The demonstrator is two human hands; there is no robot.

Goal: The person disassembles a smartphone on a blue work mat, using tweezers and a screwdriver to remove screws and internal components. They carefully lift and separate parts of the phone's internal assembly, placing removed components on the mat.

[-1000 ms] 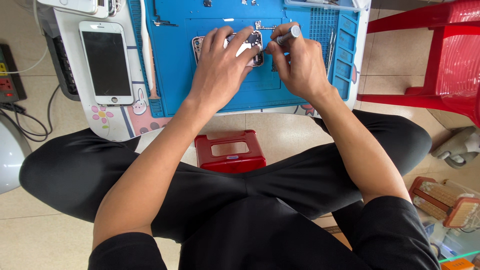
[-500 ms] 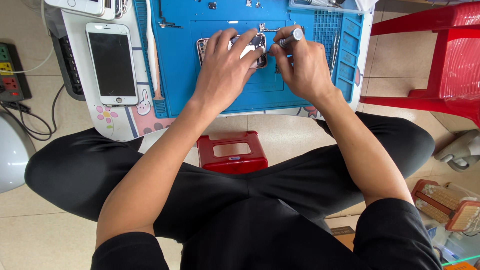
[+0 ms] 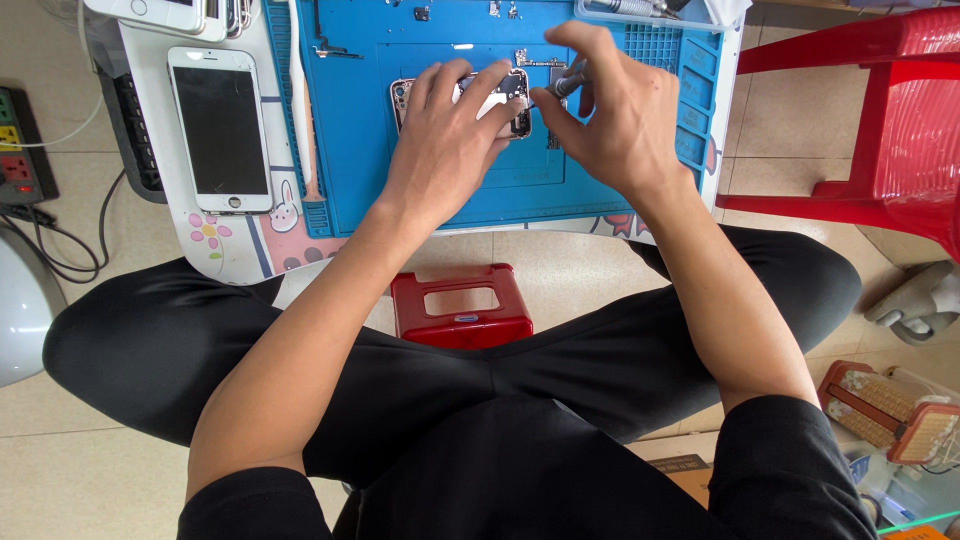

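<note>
An opened phone body point(image 3: 505, 95) lies on a blue work mat point(image 3: 350, 150) on a low white table. My left hand point(image 3: 445, 150) rests flat over it, fingers spread across its back and pressing it down. My right hand point(image 3: 620, 120) is pinched around a thin screwdriver point(image 3: 568, 82), whose tip points at the phone's right edge. Most of the phone is hidden under my left hand.
A white phone screen point(image 3: 220, 130) lies left of the mat beside a long white tool point(image 3: 297, 100). A small red stool point(image 3: 460, 305) sits between my crossed legs. A red plastic chair point(image 3: 880, 120) stands at the right. A power strip point(image 3: 20, 165) and cables lie at the left.
The view has shifted a little. My right hand has turned the screwdriver from pointing up and right down toward the phone's edge. My left hand stays on the phone.
</note>
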